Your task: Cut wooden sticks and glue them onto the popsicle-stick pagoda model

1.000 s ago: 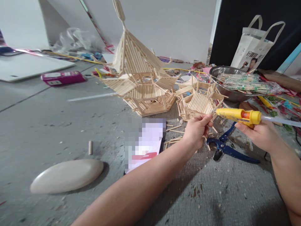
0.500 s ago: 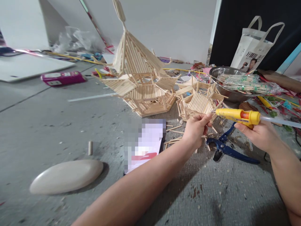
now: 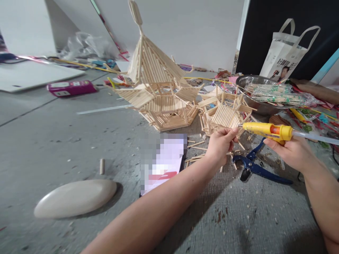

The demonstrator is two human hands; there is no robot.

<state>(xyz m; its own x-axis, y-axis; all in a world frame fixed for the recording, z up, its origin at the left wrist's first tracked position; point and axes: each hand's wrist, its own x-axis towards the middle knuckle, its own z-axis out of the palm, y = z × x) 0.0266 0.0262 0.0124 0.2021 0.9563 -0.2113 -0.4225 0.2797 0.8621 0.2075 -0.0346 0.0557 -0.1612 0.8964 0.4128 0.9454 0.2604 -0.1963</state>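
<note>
Apparently at a gluing step. Pinching thumb and forefinger of the left hand [image 3: 221,143] together just in front of the smaller stick model [image 3: 225,115], with anything between the fingertips too small to make out. Gripping the yellow glue gun [image 3: 267,130] firmly in the right hand [image 3: 293,151], aimed left, close to those fingertips; hard to say whether touching. Calling, by judgement, for a steady pinch, a measured squeeze and skin kept clear of the probably hot tip.

Across the gritty grey floor [image 3: 254,218], from the left: a glossy purple box [image 3: 71,88], then a smooth, pale oval piece [image 3: 75,198], stone-like, with a short wooden stub [image 3: 102,166] just beyond. Next, toward the floor's back edge, the larger stick model [image 3: 162,103], all slim pale rods, with flaring slatted eaves and a steep pointed roof. Nearer, a flat phone [image 3: 171,155], blurred on screen, beside straight loose sticks [image 3: 196,144]. Below the gun, blue cutters [image 3: 250,165] with curved handles. Last, toward the back edge at right, a shiny round metal bowl [image 3: 250,104] bearing sticks in crinkled clear plastic [image 3: 275,97].
</note>
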